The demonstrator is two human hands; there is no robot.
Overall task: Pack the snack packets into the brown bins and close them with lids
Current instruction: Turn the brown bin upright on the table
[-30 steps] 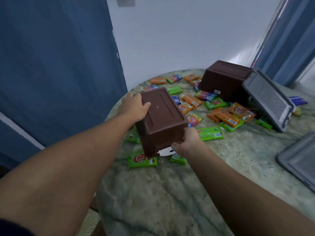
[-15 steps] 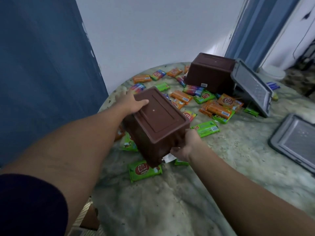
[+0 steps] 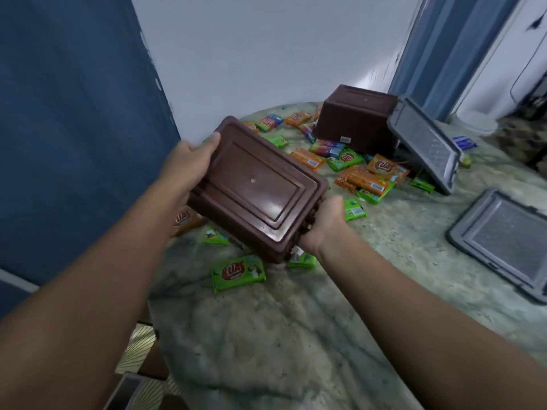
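Left hand [image 3: 189, 161]: gripping the far-left end of a brown bin [image 3: 254, 187], thumb lying over the edge of its upturned base, the other fingers wrapping out of sight behind it.

Right hand [image 3: 321, 224]: clamping the near-right end of the same bin, fingers curling under its rim; only the back of the hand and the thumb side are showing.

Brown bin: being held between both hands above the table [image 3: 296, 335], bottom side facing the camera, tilting down toward the near right. Its opening is not showing.

Second brown bin [image 3: 355, 122]: sitting bottom-up at the far side of the table, resting among snack packets [image 3: 367, 176].

Snack packets: lying scattered over the far half of the table, green, orange and multicoloured wrappers; one green packet [image 3: 238, 272] is lying nearest the camera, just below the held bin, and others are peeking out beneath it.

Grey lids: one grey lid [image 3: 426, 143] is leaning tilted against the second bin; another grey lid [image 3: 503, 244] is lying flat at the right edge of the table.

Table: round, marbled grey-green stone top, carrying all items.

Room: a white wall [image 3: 266, 54] is standing behind the table, a blue panel [image 3: 74, 128] at left, a blue frame [image 3: 444, 48] at right.
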